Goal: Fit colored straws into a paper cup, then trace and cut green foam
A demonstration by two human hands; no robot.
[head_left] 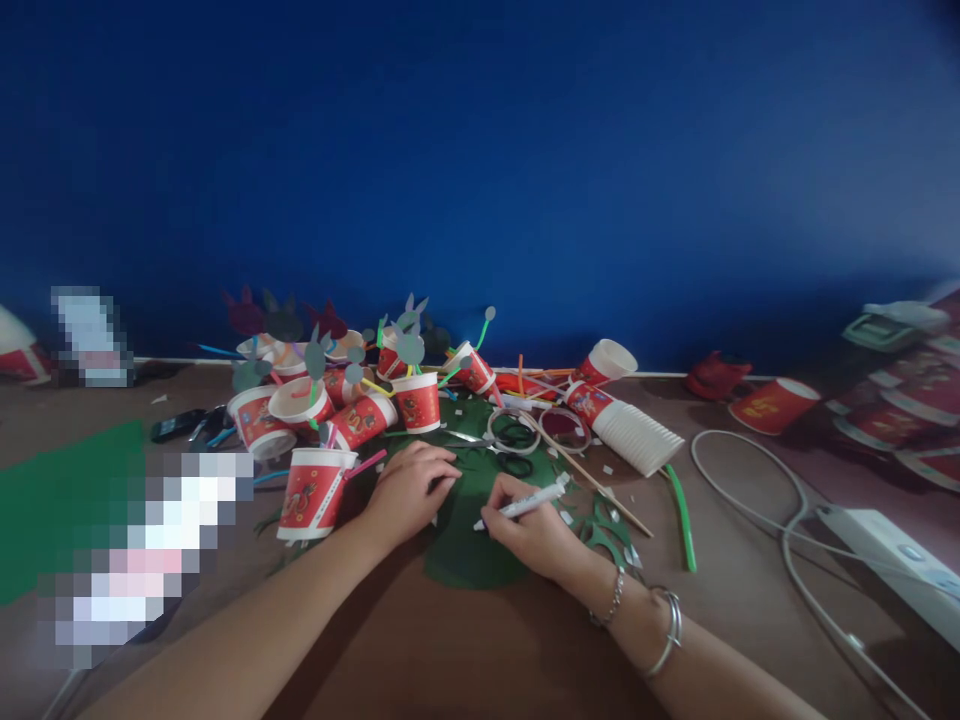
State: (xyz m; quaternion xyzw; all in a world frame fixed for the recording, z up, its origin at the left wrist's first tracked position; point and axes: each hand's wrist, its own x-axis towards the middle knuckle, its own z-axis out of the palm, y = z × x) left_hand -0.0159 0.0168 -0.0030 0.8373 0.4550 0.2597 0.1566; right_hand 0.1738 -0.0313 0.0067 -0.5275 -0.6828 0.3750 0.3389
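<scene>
My right hand point(529, 525) is closed around a white marker pen point(536, 498), its tip low over a dark green sheet point(472, 560). On the left part of that sheet rests my left hand point(412, 490), fingers stretched out flat and holding nothing. A red paper cup point(311, 500) with a white rim and a pink straw stands beside my left wrist. Scissors point(480, 440) lie just beyond both hands, partly among rings and scraps. Green cut-out pieces point(607, 535) are scattered right of my right hand.
Several red cups with paper animal heads point(411, 350) crowd the back left. A stack of cups point(626, 430) lies on its side at right, near a wooden stick point(607, 490), green straw point(682, 520), white cable point(795, 560) and power strip point(892, 560). A blue wall point(480, 180) rises behind.
</scene>
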